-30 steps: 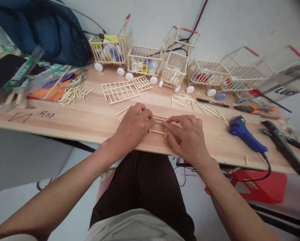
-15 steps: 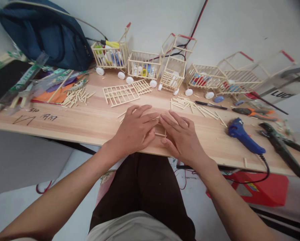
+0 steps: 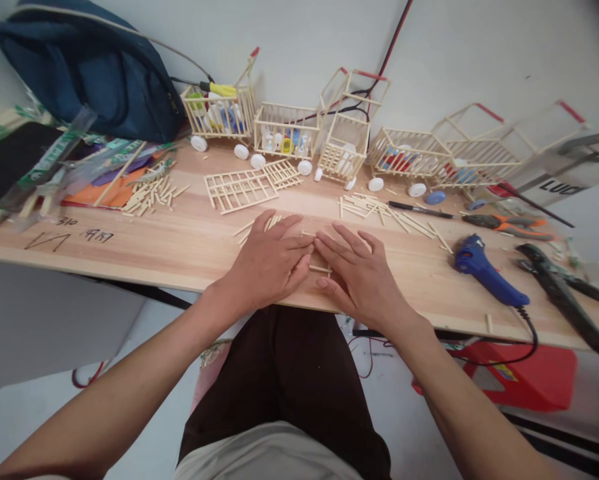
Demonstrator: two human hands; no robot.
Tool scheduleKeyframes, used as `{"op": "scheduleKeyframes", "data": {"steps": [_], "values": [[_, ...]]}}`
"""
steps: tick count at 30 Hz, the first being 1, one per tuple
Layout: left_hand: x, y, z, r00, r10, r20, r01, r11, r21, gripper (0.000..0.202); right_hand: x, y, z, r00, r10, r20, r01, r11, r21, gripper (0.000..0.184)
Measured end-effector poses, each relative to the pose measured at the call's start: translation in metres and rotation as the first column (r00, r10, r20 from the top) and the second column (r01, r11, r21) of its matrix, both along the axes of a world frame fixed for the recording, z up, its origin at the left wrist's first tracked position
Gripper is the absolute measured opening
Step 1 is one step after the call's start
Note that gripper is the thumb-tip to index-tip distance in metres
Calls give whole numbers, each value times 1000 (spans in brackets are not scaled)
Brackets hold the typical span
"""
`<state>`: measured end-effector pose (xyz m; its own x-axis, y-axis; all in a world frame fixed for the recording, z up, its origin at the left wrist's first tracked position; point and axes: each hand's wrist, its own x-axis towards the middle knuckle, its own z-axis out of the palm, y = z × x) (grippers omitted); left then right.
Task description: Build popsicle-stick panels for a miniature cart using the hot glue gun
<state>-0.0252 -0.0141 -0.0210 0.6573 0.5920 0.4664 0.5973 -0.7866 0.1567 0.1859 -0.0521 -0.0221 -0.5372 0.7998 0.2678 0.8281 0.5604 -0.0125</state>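
Note:
My left hand [image 3: 269,260] and my right hand [image 3: 357,273] lie flat, fingers stretched out, side by side on a small frame of thin wooden sticks [image 3: 318,269] near the front edge of the wooden table [image 3: 179,247]. The hands cover most of the frame; only a few stick ends show between the fingertips. Loose sticks [image 3: 247,230] lie just left of my left hand.
Finished stick grids [image 3: 239,189] lie behind the hands. Several stick carts [image 3: 287,130] with white wheels line the wall. A blue glue gun [image 3: 484,270], pliers [image 3: 512,223] and black tools are at right. Stick piles [image 3: 152,190], a ruler and a blue bag [image 3: 94,67] are at left.
My fingers went from pinching the frame's sticks to lying flat over it. The two hands came closer together, fingertips nearly touching.

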Motion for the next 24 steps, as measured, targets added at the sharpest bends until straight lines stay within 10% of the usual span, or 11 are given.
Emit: {"op": "scheduleKeyframes", "data": {"steps": [24], "values": [[-1,-2,4,999,36,-7,-36,999,-7,32,0,-3,2,998,-15,-56,16,999,27,48]]}}
